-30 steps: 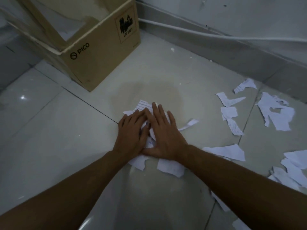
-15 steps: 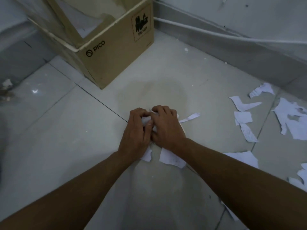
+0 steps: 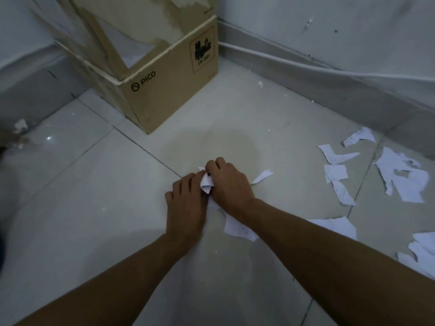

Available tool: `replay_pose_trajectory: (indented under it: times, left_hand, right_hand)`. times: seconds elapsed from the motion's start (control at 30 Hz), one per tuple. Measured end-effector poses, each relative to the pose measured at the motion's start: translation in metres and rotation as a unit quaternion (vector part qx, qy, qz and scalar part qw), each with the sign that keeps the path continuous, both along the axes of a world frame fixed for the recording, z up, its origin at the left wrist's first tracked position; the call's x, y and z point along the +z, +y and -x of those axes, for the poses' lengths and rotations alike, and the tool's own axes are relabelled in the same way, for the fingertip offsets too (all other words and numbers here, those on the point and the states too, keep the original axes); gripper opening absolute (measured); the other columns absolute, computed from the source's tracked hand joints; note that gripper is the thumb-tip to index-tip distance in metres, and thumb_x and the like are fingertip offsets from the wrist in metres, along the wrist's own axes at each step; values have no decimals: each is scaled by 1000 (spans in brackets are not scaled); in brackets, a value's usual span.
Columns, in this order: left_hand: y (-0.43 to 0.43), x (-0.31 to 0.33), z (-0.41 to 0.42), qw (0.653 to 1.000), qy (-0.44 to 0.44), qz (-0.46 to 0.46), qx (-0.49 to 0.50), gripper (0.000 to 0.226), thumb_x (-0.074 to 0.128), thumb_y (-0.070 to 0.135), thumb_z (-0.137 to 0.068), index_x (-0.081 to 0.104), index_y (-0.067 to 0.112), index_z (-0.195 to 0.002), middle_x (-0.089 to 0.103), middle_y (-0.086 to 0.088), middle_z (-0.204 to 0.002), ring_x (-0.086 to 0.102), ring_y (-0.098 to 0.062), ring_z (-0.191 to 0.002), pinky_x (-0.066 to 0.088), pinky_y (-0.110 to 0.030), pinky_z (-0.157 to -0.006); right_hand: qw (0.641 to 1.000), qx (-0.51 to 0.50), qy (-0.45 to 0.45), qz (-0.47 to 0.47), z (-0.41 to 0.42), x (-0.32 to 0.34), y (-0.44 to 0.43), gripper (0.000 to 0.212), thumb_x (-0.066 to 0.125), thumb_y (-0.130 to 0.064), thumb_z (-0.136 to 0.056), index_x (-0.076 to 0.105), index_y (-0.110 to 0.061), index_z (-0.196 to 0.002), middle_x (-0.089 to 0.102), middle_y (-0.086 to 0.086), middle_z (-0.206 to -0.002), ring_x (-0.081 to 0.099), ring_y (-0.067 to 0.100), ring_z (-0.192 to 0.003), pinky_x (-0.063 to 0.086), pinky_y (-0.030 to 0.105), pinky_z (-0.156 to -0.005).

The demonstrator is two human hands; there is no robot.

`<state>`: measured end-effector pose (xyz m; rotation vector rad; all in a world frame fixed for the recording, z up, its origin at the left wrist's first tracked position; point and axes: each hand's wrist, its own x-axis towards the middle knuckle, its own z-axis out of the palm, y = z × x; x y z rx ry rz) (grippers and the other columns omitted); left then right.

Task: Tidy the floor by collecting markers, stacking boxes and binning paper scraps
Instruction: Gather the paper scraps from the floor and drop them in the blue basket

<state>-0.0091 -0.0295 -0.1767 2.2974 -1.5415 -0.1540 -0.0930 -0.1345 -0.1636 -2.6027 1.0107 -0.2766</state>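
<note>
On the tiled floor my right hand is closed around a bunch of torn white paper scraps. My left hand lies right beside it, fingers curled against the same bunch. A larger scrap sticks out on the floor under my right wrist, and a thin strip pokes out to the right of that hand. An open brown cardboard box marked PICO stands in the corner beyond my hands. No markers are in view.
Several more torn paper scraps lie scattered across the floor at the right, some near the right edge. Grey walls with a white cable along the base close off the back. Debris sits at the far left.
My hands went from lying flat on the scraps to curling shut and bunching them together. The view has shifted, so the box now sits closer to the middle.
</note>
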Motion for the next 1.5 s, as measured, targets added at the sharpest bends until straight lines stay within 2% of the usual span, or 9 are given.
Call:
replay_pose_trajectory:
  times: [0.23,0.37,0.5,0.77,0.93,1.07,1.2,1.4,1.5]
  left_hand:
    - [-14,12,-20,995,89,27,-48,28,57,21,-95,58,-1,-111,56,-17,-102,59,-27,-76,51,-36,-64]
    - [-33,28,-15,946,252,146,141,22,43,24,-102,53,5,-98,57,-9,-92,54,-18,-78,41,-18,-66]
    - [-52,65,-30,901,291,214,239,15,44,24,-103,52,16,-94,55,5,-83,51,-4,-70,36,-2,-59]
    - [-24,158,-104,847,244,375,288,13,48,24,-99,56,20,-89,58,10,-78,51,-5,-70,35,-3,-60]
    - [13,220,-159,799,207,460,327,16,47,26,-101,56,18,-90,63,3,-83,59,-14,-78,41,-23,-67]
    - [63,282,-203,755,137,534,356,16,49,26,-101,57,19,-89,62,9,-78,57,-2,-71,41,-14,-63]
    - [128,317,-230,716,83,576,386,16,49,23,-100,55,18,-86,57,16,-73,53,13,-64,39,-8,-59]
    - [218,321,-260,672,50,568,473,10,47,22,-100,55,19,-95,56,18,-80,52,7,-71,38,-5,-60]
    - [251,314,-266,674,59,532,509,9,46,25,-100,55,23,-97,56,19,-81,52,10,-70,37,-3,-58]
  right_hand:
    - [972,-39,-160,-167,11,18,-5,27,73,-21,-87,57,-3,-99,54,11,-101,54,23,-81,42,33,-71]
    - [924,-133,-290,-209,-8,40,-2,13,67,-6,-88,55,-8,-90,57,7,-89,49,13,-76,35,11,-64]
    - [868,-188,-377,-262,-44,76,-1,10,61,-13,-94,54,-12,-87,58,3,-81,53,10,-70,40,5,-58]
    - [832,-115,-457,-291,-137,153,28,5,63,-14,-93,59,-16,-93,65,-2,-85,62,8,-74,44,5,-58]
    - [812,-28,-503,-294,-209,216,71,15,67,-23,-93,57,-12,-92,64,-1,-83,60,6,-73,49,19,-66]
    - [783,37,-544,-301,-264,271,119,13,65,-21,-93,55,-13,-88,59,-10,-74,56,-3,-64,43,12,-59]
    - [764,104,-539,-340,-303,304,182,7,63,-21,-94,58,-17,-93,62,-5,-80,59,6,-69,43,6,-55]
    - [758,189,-437,-446,-342,309,266,7,61,-24,-95,55,-28,-92,60,-17,-78,58,-4,-72,46,11,-56]
    - [767,217,-346,-494,-355,306,289,5,59,-25,-95,59,-23,-99,67,-6,-89,66,12,-82,56,30,-76]
